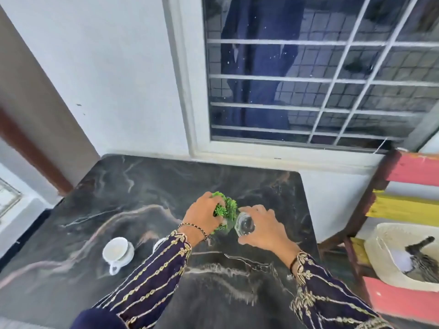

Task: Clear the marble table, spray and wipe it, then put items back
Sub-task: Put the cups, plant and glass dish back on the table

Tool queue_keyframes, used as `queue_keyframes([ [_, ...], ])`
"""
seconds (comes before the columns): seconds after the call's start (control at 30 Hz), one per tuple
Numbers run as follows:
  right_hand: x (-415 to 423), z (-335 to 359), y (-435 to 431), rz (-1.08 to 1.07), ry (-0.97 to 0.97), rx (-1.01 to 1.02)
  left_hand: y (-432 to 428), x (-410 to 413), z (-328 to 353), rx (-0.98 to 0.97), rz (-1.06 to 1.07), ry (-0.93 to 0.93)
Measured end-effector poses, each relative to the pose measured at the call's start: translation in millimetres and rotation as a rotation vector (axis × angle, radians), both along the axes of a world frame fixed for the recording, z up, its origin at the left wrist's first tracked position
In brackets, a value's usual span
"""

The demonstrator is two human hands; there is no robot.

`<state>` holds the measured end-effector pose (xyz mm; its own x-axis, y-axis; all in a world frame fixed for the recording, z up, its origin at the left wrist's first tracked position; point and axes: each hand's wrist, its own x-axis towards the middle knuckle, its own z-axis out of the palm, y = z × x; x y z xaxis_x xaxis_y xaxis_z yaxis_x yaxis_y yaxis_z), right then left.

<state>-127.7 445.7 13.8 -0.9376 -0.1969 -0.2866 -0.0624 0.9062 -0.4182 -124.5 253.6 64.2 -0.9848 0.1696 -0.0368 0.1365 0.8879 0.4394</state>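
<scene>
White teacup [116, 251] on saucer [130, 251] at left, left hand [202, 217] gripping a leafy green plant [228, 207], right hand [263, 230] curled round a clear glass [244, 225] — dark marble table [142, 186], barred window [308, 79] behind.

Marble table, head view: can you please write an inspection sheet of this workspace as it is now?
Surface: dark veined marble table, glossy, not yet cleared.
Job's things: green plant and clear glass side by side near the middle; white cup on a saucer at the left; no spray bottle seen.
Clutter: a white item, half hidden behind the left sleeve.
Hands: left hand grips the plant; right hand holds the glass.
Cables: nothing seen.
Surroundings: barred window behind; pink and yellow slatted rack at the right, carrying a white basket.
</scene>
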Motion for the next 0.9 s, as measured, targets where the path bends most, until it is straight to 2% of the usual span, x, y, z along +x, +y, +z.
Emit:
queue_keyframes([
  [0.2,-75.0,-29.7,-4.0,-0.009,-0.028,0.05,-23.9,-42.7,-24.9,0.002,0.067,-0.013],
  [0.47,-148.2,-50.1,-4.5,-0.058,0.013,0.057,-52.9,-60.3,-45.5,0.047,0.134,0.056],
  [0.7,-169.9,-53.6,-19.5,-0.056,0.003,0.015,-82.1,-61.2,-52.7,0.069,0.176,0.067],
  [0.9,-157.9,-47.1,-53.7,0.021,0.104,0.077,-111.1,-64.9,-50.7,0.122,0.197,0.087],
])
